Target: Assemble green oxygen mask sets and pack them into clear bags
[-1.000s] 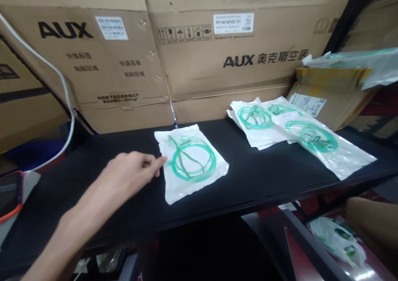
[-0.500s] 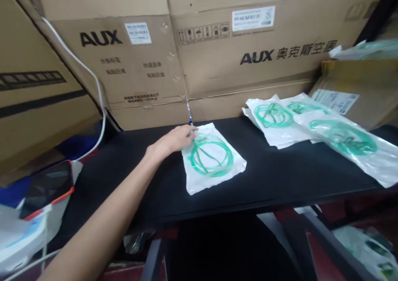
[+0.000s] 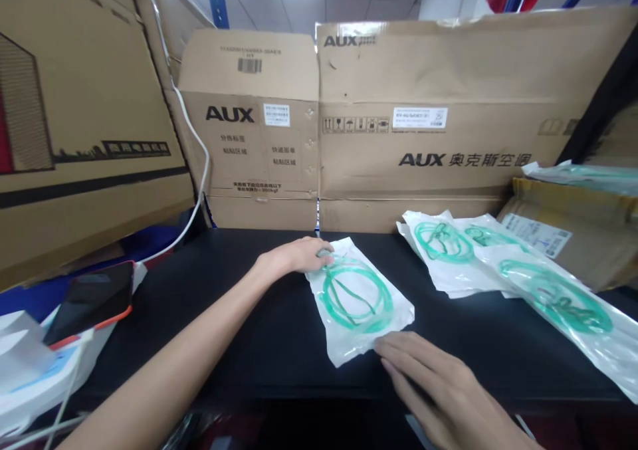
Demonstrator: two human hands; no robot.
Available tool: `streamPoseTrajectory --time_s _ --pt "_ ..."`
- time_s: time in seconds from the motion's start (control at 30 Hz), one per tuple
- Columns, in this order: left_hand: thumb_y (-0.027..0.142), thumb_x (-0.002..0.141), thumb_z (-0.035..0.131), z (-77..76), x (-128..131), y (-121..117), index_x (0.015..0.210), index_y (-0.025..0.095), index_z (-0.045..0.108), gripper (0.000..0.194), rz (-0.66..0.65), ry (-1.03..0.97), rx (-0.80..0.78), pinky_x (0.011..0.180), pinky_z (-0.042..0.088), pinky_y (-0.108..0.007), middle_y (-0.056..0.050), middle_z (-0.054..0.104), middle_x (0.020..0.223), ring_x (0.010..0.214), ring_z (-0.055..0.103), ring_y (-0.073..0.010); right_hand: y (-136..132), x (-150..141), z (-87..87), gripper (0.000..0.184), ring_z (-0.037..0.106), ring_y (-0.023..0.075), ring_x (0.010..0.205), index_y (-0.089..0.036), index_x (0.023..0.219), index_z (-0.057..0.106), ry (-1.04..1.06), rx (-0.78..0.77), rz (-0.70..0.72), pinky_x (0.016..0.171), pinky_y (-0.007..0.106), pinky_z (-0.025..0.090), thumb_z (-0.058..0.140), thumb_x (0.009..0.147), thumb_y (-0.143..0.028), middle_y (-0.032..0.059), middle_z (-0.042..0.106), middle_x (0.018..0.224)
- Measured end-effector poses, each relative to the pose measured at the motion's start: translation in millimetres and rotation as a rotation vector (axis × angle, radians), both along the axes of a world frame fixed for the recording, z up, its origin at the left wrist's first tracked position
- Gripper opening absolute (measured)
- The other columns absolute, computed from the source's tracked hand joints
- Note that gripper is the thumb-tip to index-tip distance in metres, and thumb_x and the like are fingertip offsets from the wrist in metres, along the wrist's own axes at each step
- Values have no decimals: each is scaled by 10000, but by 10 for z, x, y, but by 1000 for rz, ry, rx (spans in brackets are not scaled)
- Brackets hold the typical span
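A clear-fronted, white-backed pouch lies on the black table surface, holding coiled green tubing and a thin green strap. My left hand reaches in from the lower left, its fingers closed on the pouch's far left corner. From the lower right comes my right hand, fingers stretched out and close together. Its fingertips meet the pouch's near right edge; their undersides are hidden.
Similar pouches overlap on the right, beside a taped carton. Large AUX cardboard panels stand behind the table. At left lie a phone with an orange edge, a white power strip and a white cable.
My right hand has come into view and reached the pouch's near edge. My left hand stays at the far corner. The view has tilted up, showing more of the boxes and the ceiling.
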State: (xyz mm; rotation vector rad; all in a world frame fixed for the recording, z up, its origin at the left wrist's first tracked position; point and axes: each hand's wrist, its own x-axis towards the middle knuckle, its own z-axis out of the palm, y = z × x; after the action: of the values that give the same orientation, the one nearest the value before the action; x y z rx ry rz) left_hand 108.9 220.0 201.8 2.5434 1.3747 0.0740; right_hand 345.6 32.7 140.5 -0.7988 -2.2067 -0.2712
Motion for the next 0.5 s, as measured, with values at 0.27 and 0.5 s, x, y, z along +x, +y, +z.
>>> streamPoseTrajectory --time_s 0.27,0.5 --pt "434 1017 578 -28 36 44 1395 192 549 450 -8 -3 -96 1015 501 -539 -128 595 1381 1194 620 -294 169 -76 -331 521 510 285 1397 -94 1537 431 -203 -177 -247 1083 404 518 469 1046 -264 149 520 1527" --pt "396 1010 601 -99 120 -28 1407 194 546 449 2 24 -94 1118 389 -606 -130 508 1499 1351 506 -333 199 117 -406 394 663 308 1239 -144 1339 664 -240 -150 -268 1037 429 560 417 1057 -264 146 685 1346"
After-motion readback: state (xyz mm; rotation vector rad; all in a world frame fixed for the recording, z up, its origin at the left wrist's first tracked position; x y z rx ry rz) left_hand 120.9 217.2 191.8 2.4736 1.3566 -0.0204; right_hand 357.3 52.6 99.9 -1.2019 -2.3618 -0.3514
